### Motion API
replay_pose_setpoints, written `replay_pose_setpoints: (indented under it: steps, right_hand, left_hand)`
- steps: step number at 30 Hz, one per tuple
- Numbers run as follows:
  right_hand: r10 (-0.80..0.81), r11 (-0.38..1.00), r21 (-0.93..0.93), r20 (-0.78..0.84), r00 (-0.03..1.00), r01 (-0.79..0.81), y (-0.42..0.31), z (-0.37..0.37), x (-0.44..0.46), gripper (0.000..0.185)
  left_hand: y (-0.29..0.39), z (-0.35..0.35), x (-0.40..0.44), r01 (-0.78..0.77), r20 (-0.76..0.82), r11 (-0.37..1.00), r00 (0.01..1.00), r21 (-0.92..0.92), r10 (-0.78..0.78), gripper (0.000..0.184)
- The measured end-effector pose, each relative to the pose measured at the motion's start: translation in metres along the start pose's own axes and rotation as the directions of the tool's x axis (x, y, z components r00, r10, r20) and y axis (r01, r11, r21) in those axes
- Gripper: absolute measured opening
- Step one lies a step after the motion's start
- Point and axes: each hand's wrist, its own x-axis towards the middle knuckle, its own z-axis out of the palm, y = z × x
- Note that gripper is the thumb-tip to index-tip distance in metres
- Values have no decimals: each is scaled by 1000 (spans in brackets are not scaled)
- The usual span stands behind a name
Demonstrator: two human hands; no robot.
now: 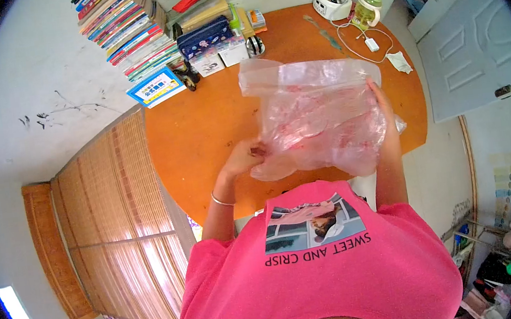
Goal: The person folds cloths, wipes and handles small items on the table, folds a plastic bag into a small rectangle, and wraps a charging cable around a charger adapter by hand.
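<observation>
A translucent plastic bag (320,118) with smeared red print spreads over the orange desk just in front of my chest. My left hand (246,155) has its fingers curled closed at the bag's lower left edge, pinching the plastic. Along the right side, my right hand (384,101) grips the bag's edge; part of its fingers is hidden by the crumpled film. The bag's upper part lies folded in a flatter band. Whether anything is inside the bag, I cannot tell.
The round-edged desk (197,134) carries a tall book stack (130,32), a blue pencil case (205,37), and a blue-framed card (156,87) at the back left. Back right stand a white device (332,8), a green-lidded bottle (367,7), a charger cable (371,44) and a tissue (400,62).
</observation>
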Motion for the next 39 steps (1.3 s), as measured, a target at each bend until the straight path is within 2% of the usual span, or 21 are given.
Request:
replay_pose_setpoints:
  steps: [2,3,5,6,9,11,15,17,18,19,21,22,24,26,28,30,31,35,37,38,39]
  right_hand:
    - [175,960,220,16,984,-174,-7,-11,0,39]
    - [171,960,222,11,985,-170,-9,-12,-4,39]
    - [169,957,238,16,986,-168,-14,-11,-13,40]
    - [167,957,237,13,986,-166,-14,-10,-16,40]
    - [174,979,110,-2,985,-173,-10,4,-31,39]
    - [185,972,147,-3,983,-183,-10,20,-46,42]
    - [266,928,242,98,959,-282,6,14,-39,48]
    - [182,979,97,-19,983,-179,8,-4,-22,54]
    - [174,980,102,-26,984,-170,3,-7,-23,54]
    - [155,973,160,77,985,-166,0,-9,-26,55]
    - [122,963,218,177,976,-160,5,-27,-22,57]
    - [-68,994,-80,150,986,80,17,-37,-17,56]
    - [-372,840,-357,171,912,409,32,-44,-22,62]
    - [-366,808,-416,201,909,417,23,-40,-30,57]
    - [-368,772,-465,230,901,434,25,-42,-25,53]
    - [-365,610,-543,454,813,577,27,-45,-15,39]
    - [-365,611,-541,455,812,578,27,-44,-16,39]
    - [-368,597,-597,390,844,536,19,-31,-22,30]
    - [-359,573,-625,390,848,530,21,-34,-18,30]
    - [-421,412,-667,465,779,621,26,-43,-8,26]
    - [-463,237,-685,544,700,689,25,-39,-7,21]
  left_hand:
    - [-23,-14,-3,31,142,998,989,63,-39,30]
    - [-36,-23,-7,28,148,998,988,64,-37,30]
    - [-53,-40,-13,41,272,928,950,369,-150,29]
    - [-53,-47,-16,39,275,929,950,368,-149,29]
    - [-40,-56,-19,175,282,942,924,287,-258,29]
    - [-6,-39,-12,-99,123,986,989,137,82,39]
    - [-12,5,25,64,-82,992,995,109,-55,53]
    - [-10,21,35,124,295,948,955,-294,-33,49]
    - [5,32,29,134,158,919,984,-371,-80,38]
    - [15,36,24,140,172,920,982,-366,-81,38]
    - [31,39,19,66,-215,870,957,-489,-193,22]
    - [36,40,16,-31,-286,868,949,-496,-130,13]
    - [36,30,11,4,-314,923,940,-384,-135,18]
    - [32,27,8,51,-336,965,931,-259,-140,22]
    - [28,25,10,-301,-609,923,787,-240,98,37]
    - [29,19,5,-288,-671,950,729,-121,135,45]
    - [32,17,3,-265,-727,964,663,-8,176,53]
    - [42,15,-3,-441,-756,891,618,-105,217,48]
    - [40,6,-14,-228,-690,968,686,101,233,37]
    - [40,5,-16,-227,-692,968,683,103,234,37]
    - [48,5,-19,-176,-681,935,645,308,346,30]
